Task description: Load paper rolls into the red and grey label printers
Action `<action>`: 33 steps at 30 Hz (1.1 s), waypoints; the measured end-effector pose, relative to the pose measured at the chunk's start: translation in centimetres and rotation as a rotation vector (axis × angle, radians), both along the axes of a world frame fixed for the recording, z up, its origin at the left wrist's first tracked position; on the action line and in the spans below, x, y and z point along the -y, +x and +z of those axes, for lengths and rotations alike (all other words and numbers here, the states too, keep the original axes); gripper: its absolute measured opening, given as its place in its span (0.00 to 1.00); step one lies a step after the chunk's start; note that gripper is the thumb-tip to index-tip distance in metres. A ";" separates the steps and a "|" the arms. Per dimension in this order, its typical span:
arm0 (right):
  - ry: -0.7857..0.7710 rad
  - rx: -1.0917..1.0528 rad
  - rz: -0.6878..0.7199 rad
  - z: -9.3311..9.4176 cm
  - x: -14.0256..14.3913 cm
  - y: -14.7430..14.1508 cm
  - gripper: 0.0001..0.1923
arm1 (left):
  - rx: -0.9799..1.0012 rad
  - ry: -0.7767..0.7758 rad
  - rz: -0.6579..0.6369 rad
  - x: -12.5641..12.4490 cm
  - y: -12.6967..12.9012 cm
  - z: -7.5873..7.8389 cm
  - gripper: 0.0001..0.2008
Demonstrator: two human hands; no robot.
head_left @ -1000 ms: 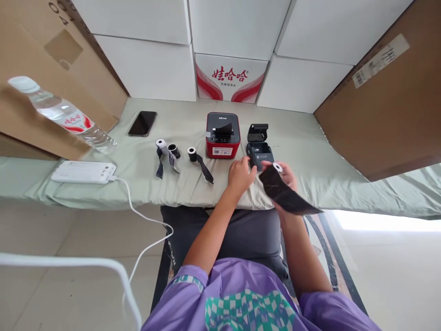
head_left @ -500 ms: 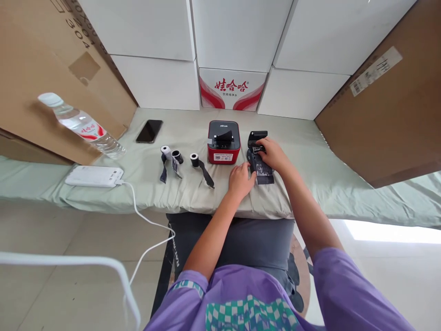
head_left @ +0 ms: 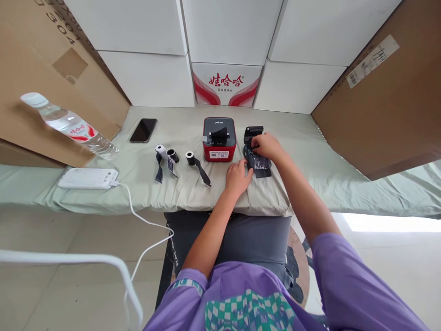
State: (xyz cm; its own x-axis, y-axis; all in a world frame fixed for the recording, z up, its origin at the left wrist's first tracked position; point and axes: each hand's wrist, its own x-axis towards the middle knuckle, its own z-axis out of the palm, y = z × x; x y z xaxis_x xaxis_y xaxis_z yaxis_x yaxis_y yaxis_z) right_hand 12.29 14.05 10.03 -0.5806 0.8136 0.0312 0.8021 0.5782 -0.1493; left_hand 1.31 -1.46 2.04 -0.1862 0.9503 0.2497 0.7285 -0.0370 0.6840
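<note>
Right hand [head_left: 265, 146], earlier holding dark paper roll, now presses it into small black printer [head_left: 255, 154]; left hand [head_left: 237, 177] steadies, fingers loosely curled.

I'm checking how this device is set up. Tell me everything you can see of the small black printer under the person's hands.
The small black printer is a compact dark plastic box on the green cloth, just right of the red printer. Its lid stands open at the back. A dark strip of paper trails from it toward the person. The right hand rests on its top; the left hand touches its front left corner.
</note>
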 end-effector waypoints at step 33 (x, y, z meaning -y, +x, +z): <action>0.213 0.039 -0.124 -1.2 8.9 0.4 0.26 | -0.013 -0.043 0.011 -0.2 0.2 0.0 0.14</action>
